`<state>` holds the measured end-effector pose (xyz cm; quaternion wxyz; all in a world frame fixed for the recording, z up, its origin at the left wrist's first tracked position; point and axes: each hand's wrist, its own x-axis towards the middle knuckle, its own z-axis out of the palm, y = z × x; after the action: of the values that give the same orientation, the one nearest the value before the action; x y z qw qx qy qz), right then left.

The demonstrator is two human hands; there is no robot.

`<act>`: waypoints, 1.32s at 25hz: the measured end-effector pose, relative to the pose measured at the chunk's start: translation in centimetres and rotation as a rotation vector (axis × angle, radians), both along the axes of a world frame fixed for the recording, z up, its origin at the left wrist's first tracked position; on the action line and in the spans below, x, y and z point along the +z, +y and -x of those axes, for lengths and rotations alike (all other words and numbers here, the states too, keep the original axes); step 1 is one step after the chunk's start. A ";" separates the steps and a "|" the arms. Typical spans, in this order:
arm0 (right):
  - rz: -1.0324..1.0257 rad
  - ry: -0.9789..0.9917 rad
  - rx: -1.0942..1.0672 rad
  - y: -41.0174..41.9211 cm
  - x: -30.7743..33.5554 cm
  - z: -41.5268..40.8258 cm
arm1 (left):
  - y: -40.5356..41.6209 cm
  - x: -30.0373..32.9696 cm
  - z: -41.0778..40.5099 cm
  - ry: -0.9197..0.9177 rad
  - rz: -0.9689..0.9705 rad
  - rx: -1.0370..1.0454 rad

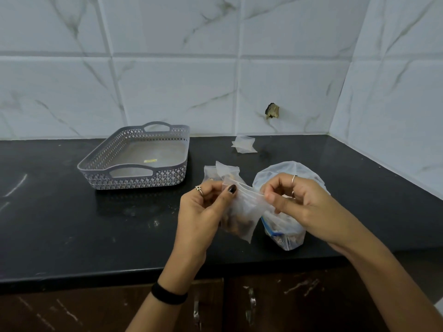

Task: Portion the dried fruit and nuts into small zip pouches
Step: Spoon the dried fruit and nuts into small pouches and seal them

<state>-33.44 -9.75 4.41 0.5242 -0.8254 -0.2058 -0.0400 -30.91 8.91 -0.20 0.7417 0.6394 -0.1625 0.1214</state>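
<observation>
**Pouch seal in progress, spill risk at the zip**

Left to right. Grey lattice tray (134,161) sits on the black counter (60,224), nothing clearly in it but a yellow sticker. Left hand (203,209) pinches the left end of the small zip pouch (242,212) top, thumb on the strip. Right hand (294,204) pinches the right end; both are clamped on the same pouch, held above the counter with its top stretched between them. Brown fruit and nuts show through its lower half.

Risks, as I judge them: the zip may close only partly if a piece sits in the track, so contents leak later; pulling the ends too hard could tilt the pouch and tip pieces out. The big bulk bag (285,233) stands just behind the right hand, mouth apparently open; a knock from the wrist could topple it.

Hard to tell: whether the zip is open or sealed. Filled pouches (223,172) behind the left hand are partly hidden, count unclear. Empty pouches (243,144) lie near the wall, number unclear. Bulk bag contents are mostly blocked.
</observation>
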 end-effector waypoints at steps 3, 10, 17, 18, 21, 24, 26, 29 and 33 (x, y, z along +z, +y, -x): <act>-0.003 -0.069 -0.146 0.6 -0.5 -0.2 | -0.2 0.0 0.1 0.068 0.049 -0.020; 0.025 -0.094 -0.194 1.9 -0.8 -0.3 | -1.0 0.4 0.9 0.011 -0.016 0.020; -0.036 -0.101 -0.215 2.5 -0.9 -0.3 | -0.6 0.9 2.3 0.022 -0.034 -0.070; -0.020 -0.111 -0.211 2.6 -0.8 -0.1 | -0.6 0.9 2.3 0.020 -0.029 -0.064; -0.001 -0.129 -0.210 2.8 -0.8 0.0 | -0.5 0.8 2.3 0.028 -0.009 -0.059; 0.008 -0.127 -0.211 2.7 -1.0 0.3 | -0.2 0.8 2.2 0.043 0.018 -0.034; -0.017 -0.097 -0.224 2.6 -1.3 0.5 | 0.0 0.6 2.3 0.058 0.079 -0.034; -0.078 -0.040 -0.253 2.5 -1.7 0.9 | 0.6 0.1 2.5 0.098 0.106 -0.094; -0.181 0.099 -0.177 2.7 -1.7 1.1 | 1.8 -1.0 2.7 0.127 0.088 -0.153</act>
<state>-34.54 -7.05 2.73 0.6006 -0.7905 -0.1014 -0.0637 -33.66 10.67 -1.16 0.7850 0.5983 -0.1578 0.0306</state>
